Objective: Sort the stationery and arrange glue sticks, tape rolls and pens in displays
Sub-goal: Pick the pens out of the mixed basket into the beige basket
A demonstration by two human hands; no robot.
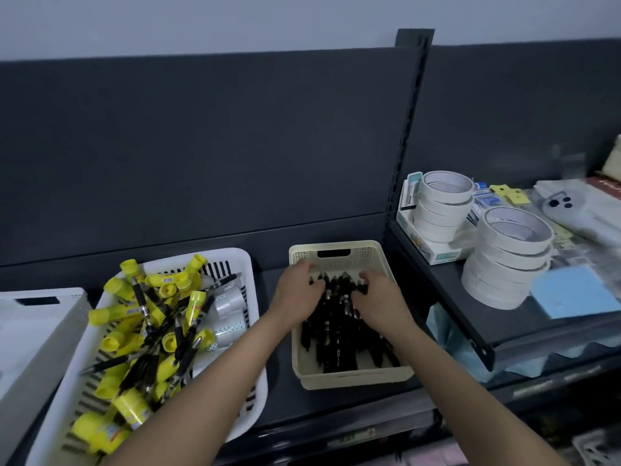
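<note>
Head view showed the pens (336, 327) lying as a black bunch in the cream basket (353, 378), tips toward the far wall. Left grip (295, 292) and right grip (379, 299) both had fingers curled down over the bunch's far end, clasping pens from either side; how many each held could not be told. By my reckoning the pen sorting was only partly done. Stray pens (183, 334) lay tangled among glue sticks (111, 312) and clear tape (232, 304) in the white basket (247, 255) just left, so glue and tape were not yet sorted. White tape stacks (510, 260) stood on the raised right shelf (443, 284), well apart from the clear rolls. A grey bin (40, 331) sat furthest left. Room looked tight: the cream basket's right wall lay near the raised shelf's edge, and only a narrow strip of lower shelf (280, 381) parted the two baskets. The back panel (235, 146) closed off the far side; the near side was open.
</note>
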